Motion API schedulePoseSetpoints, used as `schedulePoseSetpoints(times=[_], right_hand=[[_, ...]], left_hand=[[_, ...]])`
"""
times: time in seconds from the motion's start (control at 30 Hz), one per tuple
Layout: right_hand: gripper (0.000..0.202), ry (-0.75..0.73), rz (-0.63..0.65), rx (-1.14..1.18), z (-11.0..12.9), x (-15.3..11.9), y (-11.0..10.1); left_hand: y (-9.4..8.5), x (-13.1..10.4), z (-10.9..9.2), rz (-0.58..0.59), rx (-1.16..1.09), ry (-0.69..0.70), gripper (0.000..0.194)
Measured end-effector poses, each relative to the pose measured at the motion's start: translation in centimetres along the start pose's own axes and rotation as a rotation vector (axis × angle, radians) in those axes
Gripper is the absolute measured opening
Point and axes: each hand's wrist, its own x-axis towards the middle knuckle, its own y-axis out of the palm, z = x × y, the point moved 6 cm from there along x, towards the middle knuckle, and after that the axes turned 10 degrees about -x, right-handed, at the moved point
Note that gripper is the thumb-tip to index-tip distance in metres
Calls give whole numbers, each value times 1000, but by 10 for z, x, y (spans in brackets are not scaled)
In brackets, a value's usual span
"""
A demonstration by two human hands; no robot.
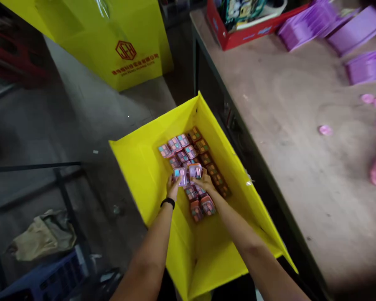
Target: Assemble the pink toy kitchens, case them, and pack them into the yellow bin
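Both arms reach down into a deep yellow box (pixel 238 179). My left hand (pixel 173 187), with a black band at its wrist, is closed on a small clear-lidded case (pixel 179 176) with coloured pieces inside. Beside it my right hand (pixel 205 181) grips a similar small case (pixel 195 170) with an orange edge. The two held cases are side by side above rows of like cases (pixel 174 144) on the box bottom. A darker row of cases (pixel 212 169) runs along the right wall. Fingers under the held cases are partly hidden.
Another yellow box (pixel 90 37) with red lettering stands ahead. To the right is a worktable (pixel 288 138) bearing a red tray (pixel 253 35), purple trays (pixel 357 31) and small pink pieces (pixel 326 130). A blue crate (pixel 47 276) and a cloth (pixel 45 236) lie at lower left.
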Motion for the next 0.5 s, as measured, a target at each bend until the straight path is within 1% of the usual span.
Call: schedulePoseSetpoints(times=[0.07, 0.13, 0.2, 0.27, 0.33, 0.4, 0.5], right_hand=[[83, 66, 60, -13, -4, 50, 31], [87, 100, 96, -19, -6, 94, 58], [87, 69, 116, 9, -5, 130, 84], [86, 21, 114, 45, -5, 160, 107], [86, -2, 85, 78, -7, 182, 126], [85, 29, 28, 123, -12, 196, 140], [81, 119, -71, 175, -18, 200, 152]], left_hand=[[-17, 47, 26, -74, -16, -35, 50], [-33, 89, 48, -142, -30, -73, 50], [-45, 124, 64, -197, -51, -102, 50], [-52, 153, 77, -231, -81, -119, 48], [-55, 176, 86, -244, -116, -128, 46], [-55, 194, 95, -243, -151, -137, 43], [-52, 211, 105, -246, -189, -155, 44]])
